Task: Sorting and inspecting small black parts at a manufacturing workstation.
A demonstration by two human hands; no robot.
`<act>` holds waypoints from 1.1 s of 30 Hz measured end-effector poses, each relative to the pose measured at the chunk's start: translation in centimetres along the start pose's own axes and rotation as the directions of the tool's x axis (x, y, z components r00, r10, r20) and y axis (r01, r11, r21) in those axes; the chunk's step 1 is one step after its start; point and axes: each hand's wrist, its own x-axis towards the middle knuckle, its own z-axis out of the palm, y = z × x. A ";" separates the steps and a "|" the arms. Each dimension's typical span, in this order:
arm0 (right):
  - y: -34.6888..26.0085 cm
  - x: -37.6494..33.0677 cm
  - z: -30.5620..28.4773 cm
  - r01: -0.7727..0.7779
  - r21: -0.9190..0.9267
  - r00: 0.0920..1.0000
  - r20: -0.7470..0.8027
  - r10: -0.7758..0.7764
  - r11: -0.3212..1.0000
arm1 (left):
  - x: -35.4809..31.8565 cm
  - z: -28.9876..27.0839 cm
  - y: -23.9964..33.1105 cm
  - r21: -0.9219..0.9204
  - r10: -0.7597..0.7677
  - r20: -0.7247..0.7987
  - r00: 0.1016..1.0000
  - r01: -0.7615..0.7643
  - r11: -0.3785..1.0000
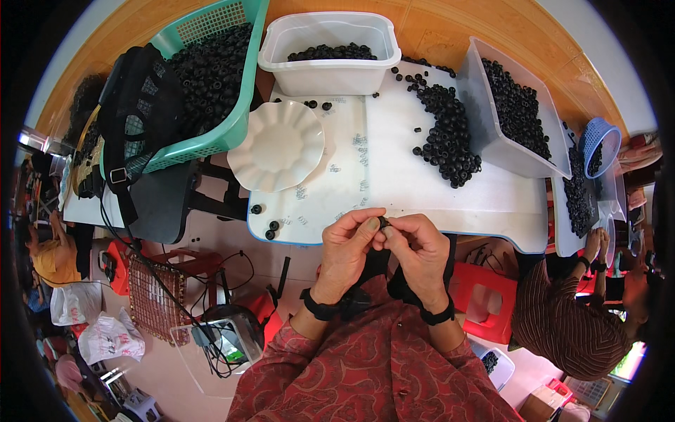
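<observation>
My left hand [346,254] and my right hand [425,257] meet just off the near edge of the white table [415,204]. Between their thumbs and fingertips they both pinch one small black ring-shaped part [383,222], mostly covered by the fingers. Beyond them, a heap of similar black parts [450,137] lies loose on the right half of the tabletop. A few more black parts [271,230] sit by the table's left front corner. Left of the middle is a white scalloped plate [276,146].
A green basket [242,105] full of black parts stands at the far left, with a black mesh bag [137,105] against it. White tubs [327,76] [485,112] hold more. At right, a person in a striped top [569,320] works beside a blue basket [601,130]. A red stool [485,299] stands below.
</observation>
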 end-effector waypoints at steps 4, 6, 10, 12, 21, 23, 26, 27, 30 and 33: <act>0.2 0.0 -0.3 0.040 -0.051 0.998 0.049 -0.037 0.998 | -0.1 -0.1 0.2 0.046 0.011 -0.006 1.000 -0.011 0.999; -0.1 0.2 -0.6 0.023 -0.049 0.996 0.086 -0.019 0.999 | -0.1 -0.4 0.3 0.083 0.026 0.006 1.000 -0.026 0.996; -1.0 0.7 -1.2 -0.073 0.003 0.989 0.128 0.072 0.997 | 0.0 -0.4 0.4 0.070 0.037 0.014 0.999 -0.038 0.997; -1.3 0.7 -1.3 -0.113 0.044 0.985 0.137 0.106 0.993 | 0.0 -0.6 0.3 0.047 0.028 0.021 0.999 -0.029 0.998; -1.4 0.5 -1.2 -0.152 0.095 0.983 0.114 0.141 0.984 | -0.3 -0.2 0.3 0.023 0.015 0.001 1.000 -0.016 1.000; -1.7 0.5 -1.0 -0.164 0.127 0.983 0.105 0.151 0.978 | -0.3 -0.1 0.4 0.023 0.018 0.000 1.000 -0.018 1.000; -1.6 0.5 -0.8 -0.126 0.134 0.989 0.097 0.114 0.983 | -0.3 -0.1 0.4 0.023 0.016 -0.005 1.000 -0.016 1.000; -1.5 0.5 -0.8 -0.105 0.129 0.991 0.092 0.093 0.986 | -0.3 -0.1 0.3 0.023 0.015 -0.007 1.000 -0.015 1.000; -0.9 0.4 -0.8 -0.030 0.076 0.996 0.083 0.024 0.997 | -0.2 -0.2 0.3 0.028 0.018 0.002 1.000 -0.018 0.999; -0.6 0.4 -0.9 0.049 -0.041 0.994 0.095 -0.045 0.998 | -0.2 -0.4 0.3 0.043 0.020 0.009 1.000 -0.020 0.999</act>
